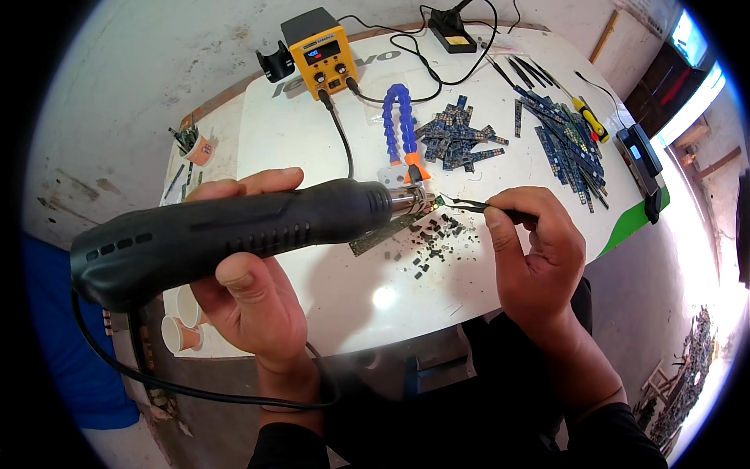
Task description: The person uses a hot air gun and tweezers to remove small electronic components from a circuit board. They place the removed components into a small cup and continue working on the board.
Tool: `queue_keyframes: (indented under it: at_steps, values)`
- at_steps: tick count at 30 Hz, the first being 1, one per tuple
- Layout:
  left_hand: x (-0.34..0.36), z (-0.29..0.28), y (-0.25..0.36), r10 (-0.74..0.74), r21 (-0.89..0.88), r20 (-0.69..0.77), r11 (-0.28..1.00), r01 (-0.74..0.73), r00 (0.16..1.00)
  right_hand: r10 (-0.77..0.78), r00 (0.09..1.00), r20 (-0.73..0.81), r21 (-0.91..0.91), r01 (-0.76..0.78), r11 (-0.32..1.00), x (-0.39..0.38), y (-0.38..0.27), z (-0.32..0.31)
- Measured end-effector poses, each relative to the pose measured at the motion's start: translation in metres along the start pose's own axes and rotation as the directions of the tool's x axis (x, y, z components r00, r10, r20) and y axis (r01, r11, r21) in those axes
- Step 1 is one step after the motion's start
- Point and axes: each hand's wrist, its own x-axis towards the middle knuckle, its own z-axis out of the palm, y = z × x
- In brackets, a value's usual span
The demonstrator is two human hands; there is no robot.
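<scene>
My left hand (pixel 262 309) is wrapped around a black hot air gun (pixel 234 223), held level above the white table with its metal nozzle to the right. Pinched in my right hand (pixel 539 262) are thin dark tweezers (pixel 470 206). Their tips reach a small greenish piece (pixel 439 202) just in front of the nozzle; whether they grip it is too small to tell. A dark flat strip (pixel 371 240) lies partly beneath the nozzle. Small black chips (pixel 441 236) are scattered below the tweezers. Behind the nozzle rises a blue segmented flexible arm (pixel 405 121) with an orange end.
At the back stands a yellow-and-black heat station (pixel 312 56), cabled, near a soldering iron stand (pixel 453 39). Circuit board strips lie in a middle pile (pixel 461 139) and a right pile (pixel 570 152), beside a yellow screwdriver (pixel 590 117). Paper cups (pixel 180 334) sit at the left front edge.
</scene>
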Motion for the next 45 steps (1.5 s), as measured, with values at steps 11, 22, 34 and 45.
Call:
queue_keyframes:
  at_steps: [11,22,34,45]
  values:
    - [0.0009,-0.0022,0.0011,-0.011,-0.009,-0.005,1.0,0.011,1.0,-0.085,0.996,0.022,-0.037,0.086,0.996,0.0016,0.0016,-0.0023]
    - [-0.0001,-0.0007,0.0013,-0.007,-0.002,-0.02,1.0,0.007,1.0,-0.069,0.997,-0.019,-0.06,0.067,0.996,-0.0021,0.0034,-0.0041]
    - [-0.0011,0.0009,0.0034,-0.031,0.023,0.005,0.999,0.031,1.0,-0.038,0.999,-0.016,-0.079,0.037,0.996,-0.0015,0.0001,-0.0058]
    - [0.001,-0.0043,0.001,0.022,-0.003,0.121,1.0,-0.022,0.992,-0.109,0.994,-0.019,-0.067,0.108,0.992,-0.0016,0.0015,-0.0053]
